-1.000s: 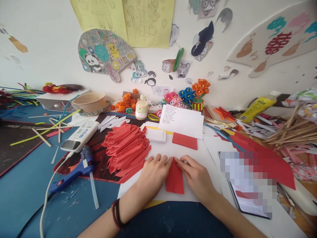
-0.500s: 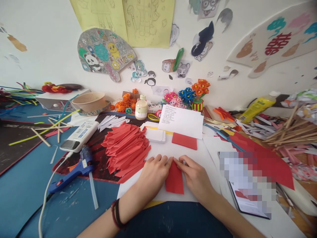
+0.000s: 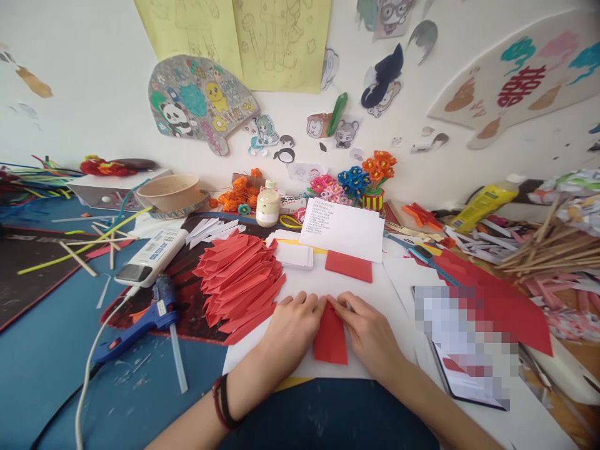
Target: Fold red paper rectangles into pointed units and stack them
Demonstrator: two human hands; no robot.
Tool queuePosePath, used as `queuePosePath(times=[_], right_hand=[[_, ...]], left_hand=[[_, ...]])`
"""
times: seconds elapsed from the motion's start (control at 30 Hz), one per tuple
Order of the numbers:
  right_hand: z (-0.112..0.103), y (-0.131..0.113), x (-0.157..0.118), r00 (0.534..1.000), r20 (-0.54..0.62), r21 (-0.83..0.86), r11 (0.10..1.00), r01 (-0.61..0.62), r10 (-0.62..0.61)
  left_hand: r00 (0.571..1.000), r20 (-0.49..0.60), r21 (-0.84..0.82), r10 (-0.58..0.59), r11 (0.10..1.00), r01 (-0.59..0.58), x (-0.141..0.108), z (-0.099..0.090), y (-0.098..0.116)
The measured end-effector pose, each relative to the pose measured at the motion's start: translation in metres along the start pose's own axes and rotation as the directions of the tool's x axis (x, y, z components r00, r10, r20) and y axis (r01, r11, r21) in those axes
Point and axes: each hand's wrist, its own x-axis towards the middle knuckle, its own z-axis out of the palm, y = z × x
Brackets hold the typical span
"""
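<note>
A small red paper rectangle (image 3: 330, 340) with a crease along its length lies on white paper in front of me. My left hand (image 3: 300, 322), fingers curled, presses the upper left corner of it. At its upper right edge, my right hand (image 3: 363, 325) pinches the paper, fingertips close to those of the left. The very top of the sheet is partly hidden by the fingers. Just beyond the hands rests a stack of red paper (image 3: 349, 267). Left of them is a large heap of folded red paper pieces (image 3: 239, 278).
A blue hot glue gun (image 3: 140, 328) and a white power bank (image 3: 152, 257) with a cable lie at left. On the right are a phone (image 3: 469, 369) and red sheets (image 3: 497, 297). A bottle (image 3: 268, 205), a bowl (image 3: 169, 190) and flowers (image 3: 354, 181) stand along the wall.
Both hands stay almost in place on the red paper. The view has shifted very slightly; nothing was taken hold of or let go.
</note>
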Motion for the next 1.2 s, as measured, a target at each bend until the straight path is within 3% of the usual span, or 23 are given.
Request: queuePosePath(times=[0.33,0.5,0.83,0.93,1.07,1.2], right_hand=[[-0.004,-0.004,-0.002,0.994,0.103,0.026,0.999,0.034,-0.037],[-0.006,-0.004,-0.005,0.993,0.12,-0.092,0.996,0.019,-0.008],[-0.011,-0.008,-0.032,0.998,-0.041,-0.239,0.969,-0.062,0.054],[-0.011,-0.008,-0.035,0.995,-0.07,-0.162,0.983,-0.081,0.07],[-0.014,-0.004,-0.017,0.972,-0.104,0.122,0.973,-0.197,0.209],[-0.021,0.006,0.013,0.943,-0.009,0.207,0.923,-0.324,0.333]], left_hand=[[1.0,-0.023,0.006,0.019,1.0,-0.019,0.003,0.004,0.001],[1.0,-0.009,0.062,0.013,0.998,-0.013,0.003,0.0,0.004],[1.0,-0.016,0.122,0.008,0.992,-0.006,0.002,-0.001,0.006],[1.0,-0.003,0.09,0.017,0.996,-0.016,0.003,-0.002,0.005],[0.999,-0.05,0.047,0.001,0.999,0.001,0.003,-0.001,0.002],[0.985,-0.148,-0.092,-0.088,0.993,0.075,0.005,-0.002,0.0]])
